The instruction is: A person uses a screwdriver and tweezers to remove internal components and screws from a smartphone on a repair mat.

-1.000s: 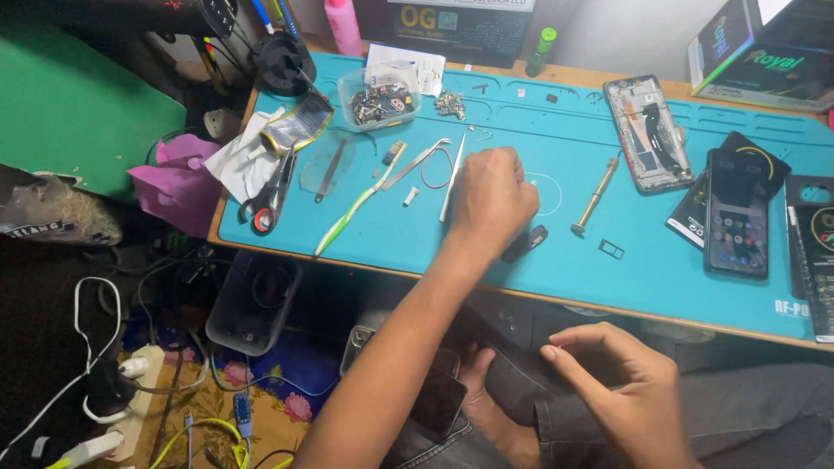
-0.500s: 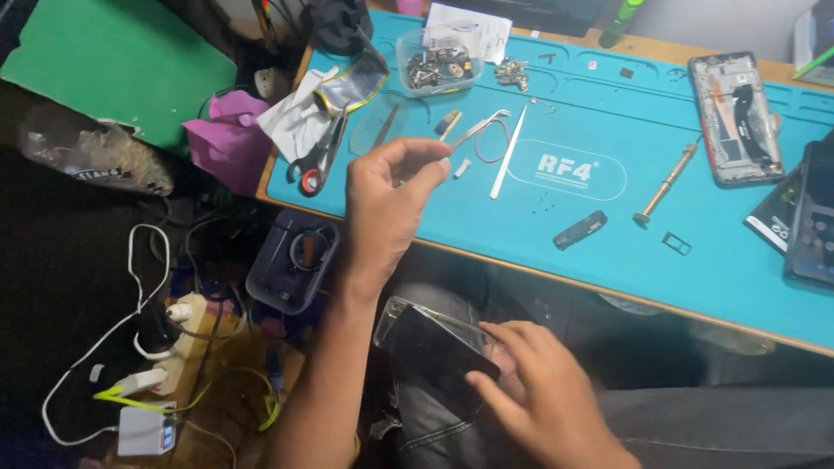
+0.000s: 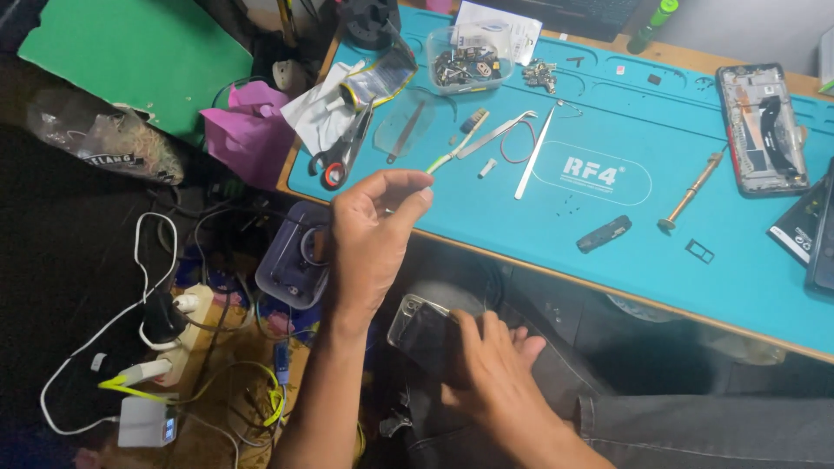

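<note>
My left hand [image 3: 373, 230] hangs in the air just off the near edge of the blue work mat [image 3: 660, 260], thumb and forefinger pinched together; I cannot make out anything between them. My right hand [image 3: 491, 378] rests on my lap and grips a dark phone in a clear case [image 3: 421, 330] by its right end. On the mat beyond the left hand lie a green toothbrush [image 3: 456, 148], tweezers [image 3: 495, 135] and a thin metal pry tool [image 3: 534, 152].
Scissors [image 3: 339, 156], a tub of small parts [image 3: 465, 61], a small black part [image 3: 604, 233], a brass-handled screwdriver [image 3: 691, 191] and an opened phone [image 3: 760, 130] lie on the mat. A purple cloth [image 3: 248, 130] sits at its left edge. Cables and plugs [image 3: 156, 347] cover the floor.
My left hand has lifted off the mat and drawn back toward me with its fingers pinched. The view has swung left and down, and my right hand has taken up the phone on my lap.
</note>
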